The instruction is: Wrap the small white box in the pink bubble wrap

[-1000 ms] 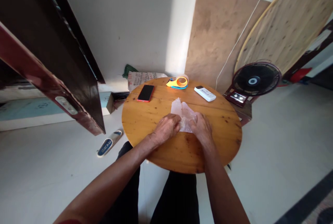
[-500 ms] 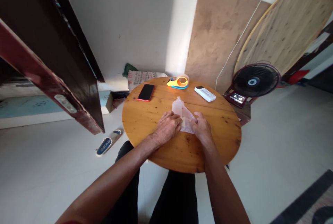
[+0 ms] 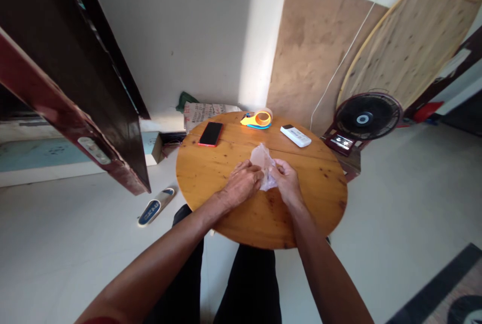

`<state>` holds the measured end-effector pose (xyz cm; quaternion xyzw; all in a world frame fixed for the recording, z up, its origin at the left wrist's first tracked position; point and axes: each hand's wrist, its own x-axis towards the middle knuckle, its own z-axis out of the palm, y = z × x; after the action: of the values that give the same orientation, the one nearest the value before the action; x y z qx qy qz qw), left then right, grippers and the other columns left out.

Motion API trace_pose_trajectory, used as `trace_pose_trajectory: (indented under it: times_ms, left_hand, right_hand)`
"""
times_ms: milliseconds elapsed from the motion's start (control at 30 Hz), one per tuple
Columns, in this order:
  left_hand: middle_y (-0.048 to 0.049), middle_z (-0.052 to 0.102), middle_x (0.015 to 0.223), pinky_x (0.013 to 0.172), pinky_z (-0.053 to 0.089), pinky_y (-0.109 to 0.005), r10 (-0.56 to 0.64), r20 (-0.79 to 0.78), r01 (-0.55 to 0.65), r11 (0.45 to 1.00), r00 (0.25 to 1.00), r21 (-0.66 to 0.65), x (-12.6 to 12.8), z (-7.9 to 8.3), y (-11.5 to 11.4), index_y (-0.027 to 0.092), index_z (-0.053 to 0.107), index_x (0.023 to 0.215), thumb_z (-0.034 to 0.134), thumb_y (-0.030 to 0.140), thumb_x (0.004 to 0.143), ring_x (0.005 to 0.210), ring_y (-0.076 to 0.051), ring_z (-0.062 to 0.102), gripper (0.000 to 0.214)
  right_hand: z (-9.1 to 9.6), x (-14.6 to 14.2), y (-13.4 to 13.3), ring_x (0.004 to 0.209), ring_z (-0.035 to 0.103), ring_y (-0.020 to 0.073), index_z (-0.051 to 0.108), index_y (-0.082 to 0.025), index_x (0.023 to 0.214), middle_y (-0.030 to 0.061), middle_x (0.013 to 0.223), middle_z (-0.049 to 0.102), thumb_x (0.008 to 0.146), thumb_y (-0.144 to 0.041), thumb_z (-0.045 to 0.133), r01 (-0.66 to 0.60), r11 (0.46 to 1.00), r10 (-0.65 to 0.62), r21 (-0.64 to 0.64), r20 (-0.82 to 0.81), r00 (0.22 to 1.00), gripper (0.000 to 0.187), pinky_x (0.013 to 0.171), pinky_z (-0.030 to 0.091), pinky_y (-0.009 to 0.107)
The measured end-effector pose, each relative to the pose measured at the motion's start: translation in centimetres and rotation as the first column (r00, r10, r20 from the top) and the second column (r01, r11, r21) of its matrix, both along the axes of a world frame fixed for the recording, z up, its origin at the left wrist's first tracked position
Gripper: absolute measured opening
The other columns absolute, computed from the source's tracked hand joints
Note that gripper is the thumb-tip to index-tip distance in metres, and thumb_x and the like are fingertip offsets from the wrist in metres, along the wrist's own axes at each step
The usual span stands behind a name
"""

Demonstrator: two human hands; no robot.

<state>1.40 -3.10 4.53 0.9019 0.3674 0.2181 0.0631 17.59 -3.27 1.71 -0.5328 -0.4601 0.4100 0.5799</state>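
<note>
A thin, whitish, see-through plastic bag [image 3: 260,155] lies crumpled on the round wooden table [image 3: 211,176], between my two hands. My left hand [image 3: 244,179] is closed on its left side, knuckles up, with the fingertips partly hidden. From the right, my right hand [image 3: 286,178] pinches the bag's edge between thumb and fingers. Whether anything is inside the bag I cannot tell.
Toward the table's back are a red-edged phone [image 3: 211,134], an orange and blue tape dispenser [image 3: 259,119] and a white handheld device [image 3: 295,135]. A fan [image 3: 363,119] stands beyond the right edge. A slipper [image 3: 156,207] lies on the floor at left.
My right hand has moved left toward my left hand, folding the right side of the bag inward. The bag is now narrower and more bunched. My left hand has stayed nearly in place.
</note>
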Motion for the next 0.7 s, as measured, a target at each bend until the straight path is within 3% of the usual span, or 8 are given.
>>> trace_pose_trajectory:
  times_ms: [133, 300, 467, 567, 700]
  left_hand:
    - [-0.0055, 0.067, 0.096, 0.089, 0.040, -0.035, -0.028, 0.020, 0.028, 1.000, 0.999, -0.013, -0.2, -0.1, 0.1, 0.021, 0.069, 0.090, 0.050, 0.014, 0.084, 0.095, -0.022, 0.053, 0.021]
    - [-0.0042, 0.068, 0.102, 0.089, 0.041, -0.034, -0.043, 0.117, 0.047, 0.998, 0.992, -0.032, -0.3, -0.6, 0.3, 0.020, 0.068, 0.091, 0.049, 0.012, 0.083, 0.093, -0.020, 0.055, 0.021]
    - [-0.0045, 0.067, 0.097, 0.088, 0.045, -0.033, 0.037, 0.262, -0.006, 0.993, 0.964, -0.119, -0.3, -2.0, 0.7, 0.021, 0.062, 0.106, 0.053, 0.012, 0.080, 0.093, -0.019, 0.056, 0.029]
    - [-0.0055, 0.064, 0.098, 0.086, 0.048, -0.033, 0.099, 0.312, -0.054, 0.987, 0.945, -0.151, -0.3, -2.7, 0.9, 0.021, 0.056, 0.117, 0.056, 0.015, 0.078, 0.096, -0.020, 0.056, 0.039]
    - [-0.0056, 0.063, 0.102, 0.087, 0.049, -0.032, 0.082, 0.348, -0.026, 0.986, 0.934, -0.162, -0.2, -3.3, 1.1, 0.022, 0.053, 0.120, 0.056, 0.015, 0.079, 0.099, -0.020, 0.056, 0.042]
  right_hand:
    - [0.5, 0.1, -0.4, 0.054, 0.058, 0.0135, 0.059, -0.015, 0.106, 0.0012, 0.074, 0.068, 0.066, -0.038, 0.070, -0.030, 0.998, 0.024, -0.058, -0.097, 0.995, 0.048, 0.049, 0.046, 0.026]
    - [1.1, 0.8, -1.0, 0.057, 0.064, 0.0149, 0.056, -0.015, 0.111, 0.0072, 0.089, 0.072, 0.067, -0.036, 0.071, -0.162, 0.983, 0.139, -0.087, -0.226, 0.964, 0.050, 0.050, 0.049, 0.027]
    - [1.4, 1.1, -1.2, 0.063, 0.065, 0.0135, 0.060, -0.018, 0.110, 0.0066, 0.098, 0.072, 0.062, -0.024, 0.075, -0.206, 0.973, 0.183, -0.103, -0.196, 0.963, 0.051, 0.057, 0.052, 0.027]
    - [1.5, 1.2, -1.3, 0.069, 0.066, 0.0153, 0.059, -0.018, 0.114, 0.0090, 0.104, 0.071, 0.065, -0.024, 0.074, -0.230, 0.968, 0.212, -0.104, -0.165, 0.963, 0.052, 0.060, 0.053, 0.029]
    - [1.9, 1.4, -1.7, 0.083, 0.069, 0.0205, 0.055, -0.019, 0.123, 0.0120, 0.113, 0.068, 0.071, -0.028, 0.070, -0.299, 0.951, 0.285, -0.076, -0.152, 0.946, 0.055, 0.065, 0.053, 0.030]
